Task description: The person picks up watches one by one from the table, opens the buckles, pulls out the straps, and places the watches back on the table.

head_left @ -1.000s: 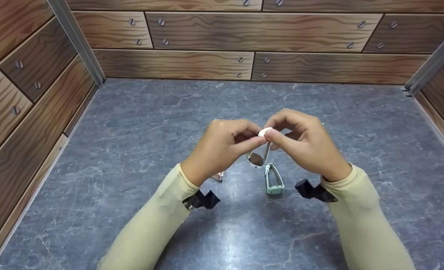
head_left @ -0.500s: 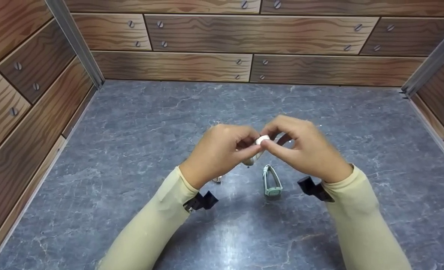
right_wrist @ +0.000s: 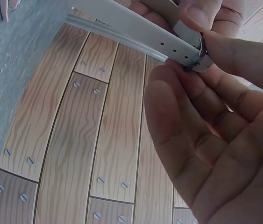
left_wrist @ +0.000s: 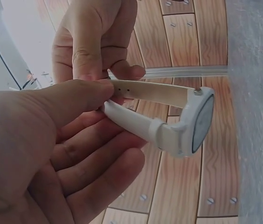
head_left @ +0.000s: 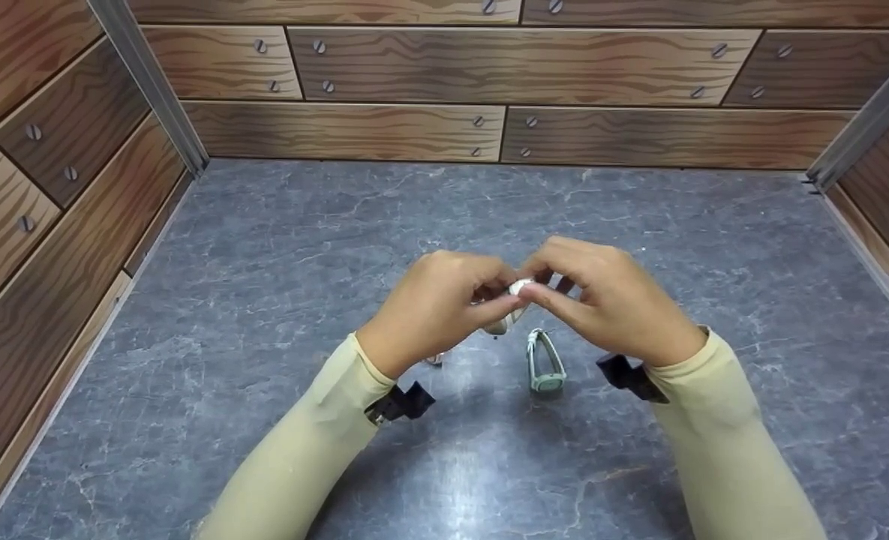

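A white wristwatch (left_wrist: 140, 122) hangs from both hands above the table, its dial lowest and its strap closed into a loop. My left hand (head_left: 444, 300) pinches the strap near the buckle between thumb and fingers. Meeting it there, my right hand (head_left: 602, 300) pinches the strap end by the buckle. In the right wrist view the metal buckle (right_wrist: 197, 58) sits at the fingertips, with several holes along the white strap (right_wrist: 136, 28). Fingers cover most of the watch in the head view.
A mint-green watch (head_left: 546, 367) stands on the grey marbled table (head_left: 324, 217) below the right hand. Part of a pinkish watch (head_left: 435, 359) shows beside the left wrist. Wood-patterned walls (head_left: 406, 64) enclose the back and sides.
Both hands have lowered slightly toward me and drawn closer together at the buckle. The hanging watch has turned, so less of its dial shows. The green watch has stayed put.
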Demonstrator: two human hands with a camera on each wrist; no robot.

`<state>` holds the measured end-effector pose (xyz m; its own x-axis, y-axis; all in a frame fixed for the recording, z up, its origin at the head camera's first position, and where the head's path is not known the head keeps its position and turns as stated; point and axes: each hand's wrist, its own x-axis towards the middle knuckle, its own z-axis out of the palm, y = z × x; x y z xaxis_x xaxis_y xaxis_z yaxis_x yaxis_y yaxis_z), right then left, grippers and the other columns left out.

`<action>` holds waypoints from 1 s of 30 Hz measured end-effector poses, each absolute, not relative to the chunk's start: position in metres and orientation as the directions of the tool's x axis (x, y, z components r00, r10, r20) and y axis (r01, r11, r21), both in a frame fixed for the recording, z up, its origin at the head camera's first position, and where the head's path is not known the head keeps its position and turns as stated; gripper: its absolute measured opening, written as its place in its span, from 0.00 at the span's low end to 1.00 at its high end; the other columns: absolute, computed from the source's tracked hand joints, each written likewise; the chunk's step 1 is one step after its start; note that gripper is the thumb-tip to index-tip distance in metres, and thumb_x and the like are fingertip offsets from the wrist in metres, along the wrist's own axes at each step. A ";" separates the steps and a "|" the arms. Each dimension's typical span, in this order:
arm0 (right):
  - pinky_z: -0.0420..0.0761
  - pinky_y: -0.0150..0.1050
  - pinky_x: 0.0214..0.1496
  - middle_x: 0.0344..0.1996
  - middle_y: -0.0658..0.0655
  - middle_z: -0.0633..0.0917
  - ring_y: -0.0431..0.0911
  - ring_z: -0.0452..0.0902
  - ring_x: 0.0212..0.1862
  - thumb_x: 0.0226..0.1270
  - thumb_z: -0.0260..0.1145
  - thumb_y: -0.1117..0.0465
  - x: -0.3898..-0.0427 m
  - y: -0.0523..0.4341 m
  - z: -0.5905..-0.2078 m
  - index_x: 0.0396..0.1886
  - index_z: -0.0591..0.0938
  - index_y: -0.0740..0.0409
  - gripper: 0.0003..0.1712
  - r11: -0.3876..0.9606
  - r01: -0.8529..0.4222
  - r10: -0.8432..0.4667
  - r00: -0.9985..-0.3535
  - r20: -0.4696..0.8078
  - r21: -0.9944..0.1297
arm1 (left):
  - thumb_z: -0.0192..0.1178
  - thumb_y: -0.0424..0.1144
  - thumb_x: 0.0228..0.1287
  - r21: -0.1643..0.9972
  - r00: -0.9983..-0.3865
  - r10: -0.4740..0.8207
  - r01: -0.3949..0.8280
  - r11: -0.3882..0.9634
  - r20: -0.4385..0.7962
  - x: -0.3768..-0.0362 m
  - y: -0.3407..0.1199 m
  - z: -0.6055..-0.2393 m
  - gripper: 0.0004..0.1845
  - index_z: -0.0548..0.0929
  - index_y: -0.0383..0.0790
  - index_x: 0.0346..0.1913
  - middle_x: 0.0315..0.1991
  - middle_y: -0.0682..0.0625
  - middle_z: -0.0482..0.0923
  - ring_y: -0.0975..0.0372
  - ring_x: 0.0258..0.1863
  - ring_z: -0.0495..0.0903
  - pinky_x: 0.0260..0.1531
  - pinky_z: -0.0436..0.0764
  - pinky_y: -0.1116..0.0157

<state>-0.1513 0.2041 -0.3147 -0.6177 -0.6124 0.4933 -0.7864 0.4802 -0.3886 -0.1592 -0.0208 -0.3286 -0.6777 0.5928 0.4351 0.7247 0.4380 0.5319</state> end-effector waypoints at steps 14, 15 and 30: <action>0.82 0.28 0.39 0.36 0.49 0.86 0.39 0.81 0.36 0.72 0.69 0.66 -0.150 0.200 -0.311 0.43 0.87 0.56 0.04 0.369 -0.780 -0.520 -0.625 0.583 -0.506 | 0.68 0.38 0.71 0.626 -0.665 0.515 0.727 0.281 0.541 -0.159 -0.020 -0.326 0.05 0.89 0.39 0.41 0.34 0.53 0.90 0.72 0.30 0.87 0.37 0.84 0.76; 0.82 0.28 0.38 0.36 0.50 0.87 0.39 0.81 0.35 0.72 0.69 0.66 -0.150 0.200 -0.311 0.43 0.87 0.56 0.04 0.362 -0.775 -0.507 -0.630 0.588 -0.518 | 0.68 0.37 0.71 0.637 -0.667 0.508 0.723 0.267 0.545 -0.159 -0.020 -0.326 0.05 0.89 0.39 0.41 0.34 0.53 0.90 0.72 0.30 0.87 0.37 0.84 0.75; 0.84 0.32 0.37 0.35 0.55 0.86 0.44 0.82 0.35 0.73 0.65 0.73 -0.149 0.197 -0.312 0.43 0.86 0.61 0.07 0.216 -0.690 -0.415 -0.705 0.575 -0.691 | 0.70 0.37 0.69 0.669 -0.689 0.441 0.706 0.233 0.575 -0.156 -0.018 -0.324 0.05 0.90 0.39 0.42 0.37 0.53 0.90 0.74 0.33 0.87 0.35 0.86 0.73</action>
